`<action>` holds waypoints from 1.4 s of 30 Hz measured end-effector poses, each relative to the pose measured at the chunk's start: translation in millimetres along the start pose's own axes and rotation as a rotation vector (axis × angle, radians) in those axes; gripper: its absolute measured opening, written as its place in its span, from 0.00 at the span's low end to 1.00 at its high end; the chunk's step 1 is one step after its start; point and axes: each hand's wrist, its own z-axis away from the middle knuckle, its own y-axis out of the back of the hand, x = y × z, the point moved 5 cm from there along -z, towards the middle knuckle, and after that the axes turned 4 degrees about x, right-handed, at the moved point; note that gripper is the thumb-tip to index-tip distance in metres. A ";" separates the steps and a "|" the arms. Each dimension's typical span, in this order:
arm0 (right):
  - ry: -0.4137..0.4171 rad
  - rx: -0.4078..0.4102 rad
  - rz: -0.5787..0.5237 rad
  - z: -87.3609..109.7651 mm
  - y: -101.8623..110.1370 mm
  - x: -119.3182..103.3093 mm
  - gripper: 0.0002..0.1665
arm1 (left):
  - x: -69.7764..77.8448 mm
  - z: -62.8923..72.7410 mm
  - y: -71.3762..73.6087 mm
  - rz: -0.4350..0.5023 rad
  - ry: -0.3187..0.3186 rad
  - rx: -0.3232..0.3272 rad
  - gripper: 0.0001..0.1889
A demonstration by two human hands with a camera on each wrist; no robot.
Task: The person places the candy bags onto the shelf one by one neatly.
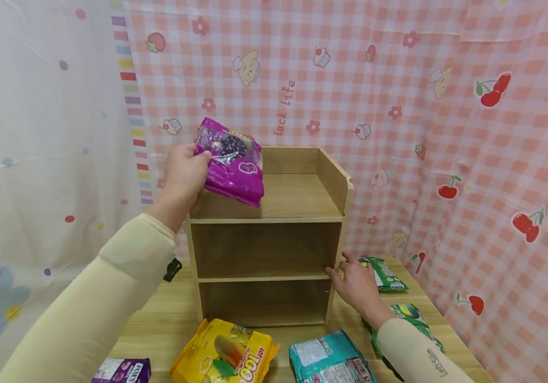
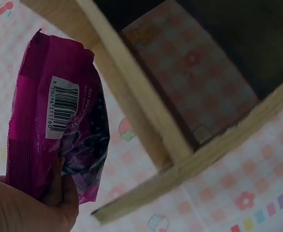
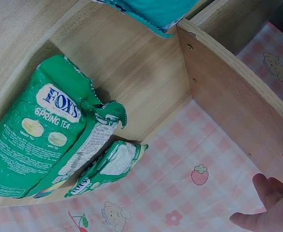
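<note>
The left hand (image 1: pixel 185 171) clamps the purple fruit-print snack bag (image 1: pixel 235 169) at one edge, thumb on the printed face and fingers behind. In the head view, the bag is raised, tilted, and overlaps the left part of the top tier of the wooden shelf unit (image 1: pixel 300 194). The right hand (image 1: pixel 357 284) has its fingers apart, beside the right side panel; it grips no bag. Expected handling: light, pliable, slick film; loose contents probably shift. Preferred hold: edge or crimped seal (image 2: pixel 32 72); avoid squeezing the bulging middle.
</note>
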 end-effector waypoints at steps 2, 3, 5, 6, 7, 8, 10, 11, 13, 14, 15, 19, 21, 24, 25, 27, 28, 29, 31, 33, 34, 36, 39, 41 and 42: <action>-0.001 0.000 0.002 0.2 0.0 0.1 0.25 | -5.7 -1.0 -9.1 -0.022 0.001 -0.029 0.18; -0.001 -0.001 0.002 0.3 0.0 0.1 0.25 | -8.5 -1.5 -13.1 -0.028 0.001 -0.045 0.18; -0.004 0.000 0.002 0.4 -0.2 0.1 0.25 | -12.6 -2.5 -18.8 -0.092 -0.028 -0.073 0.18; -0.005 0.000 0.001 0.3 -0.2 0.1 0.25 | -13.4 -2.8 -20.6 -0.144 -0.068 -0.083 0.19; -0.004 -0.001 0.002 0.2 -0.4 0.0 0.25 | -13.5 -2.6 -21.5 -0.211 -0.116 -0.087 0.20; -0.004 -0.001 0.003 -0.1 -0.5 0.0 0.25 | -13.3 -2.5 -22.0 -0.274 -0.172 -0.085 0.22; -0.001 -0.001 0.005 -0.7 -0.5 -0.2 0.26 | -10.1 -0.6 -22.2 -0.423 -0.318 -0.063 0.26; 0.002 0.001 0.009 -1.0 -0.3 -0.5 0.26 | -7.6 1.6 -22.3 -0.502 -0.402 -0.043 0.27; 0.009 0.005 0.015 -1.8 0.3 -0.6 0.26 | -3.1 8.4 -24.1 -0.611 -0.532 -0.031 0.31; 0.010 0.007 0.017 -2.1 0.7 -0.6 0.26 | -0.9 12.6 -25.9 -0.666 -0.603 -0.029 0.31; 0.012 0.010 0.020 -2.3 1.1 -0.6 0.26 | 1.7 17.6 -28.1 -0.712 -0.679 -0.025 0.30; 0.006 0.007 0.020 -1.6 1.2 0.2 0.26 | 2.4 41.9 -40.4 -0.870 -0.909 -0.047 0.26; 0.002 0.002 0.015 -0.9 0.5 0.7 0.26 | -3.1 53.6 -46.0 -0.931 -0.966 -0.056 0.26; 0.000 -0.001 0.008 -0.3 -0.5 1.3 0.26 | -17.5 66.8 -50.7 -1.035 -0.953 -0.060 0.28; 0.001 0.001 0.007 -0.2 -0.5 1.5 0.26 | -23.1 69.5 -51.4 -1.060 -0.938 -0.061 0.29; 0.004 0.006 0.008 -0.5 -0.2 1.5 0.26 | -33.6 73.6 -51.9 -1.094 -0.905 -0.066 0.31; 0.005 0.009 0.010 -0.6 -0.3 1.3 0.26 | -38.7 75.3 -51.6 -1.102 -0.889 -0.069 0.31; 0.006 0.011 0.012 -0.7 -0.3 1.1 0.26 | -43.7 76.5 -51.3 -1.106 -0.879 -0.071 0.32; 0.008 0.012 0.020 -1.1 -0.6 1.1 0.25 | -52.4 78.7 -50.8 -1.107 -0.866 -0.078 0.33; 0.008 0.009 0.026 -1.4 -0.8 0.7 0.26 | -60.3 80.7 -50.4 -1.110 -0.863 -0.085 0.35; 0.009 0.007 0.029 -1.5 -0.7 0.6 0.26 | -63.5 81.6 -50.0 -1.109 -0.861 -0.090 0.36; 0.011 0.006 0.030 -1.8 -0.6 0.2 0.26 | -69.3 82.4 -49.2 -1.110 -0.856 -0.102 0.37; 0.013 0.005 0.027 -1.5 0.0 -0.3 0.26 | -74.0 81.0 -48.8 -1.104 -0.845 -0.125 0.39; 0.011 0.004 0.021 -0.7 0.3 0.0 0.26 | -75.5 78.1 -49.9 -1.101 -0.828 -0.145 0.39; 0.009 0.002 0.020 -0.2 0.1 0.3 0.26 | -75.8 76.5 -50.8 -1.099 -0.817 -0.157 0.39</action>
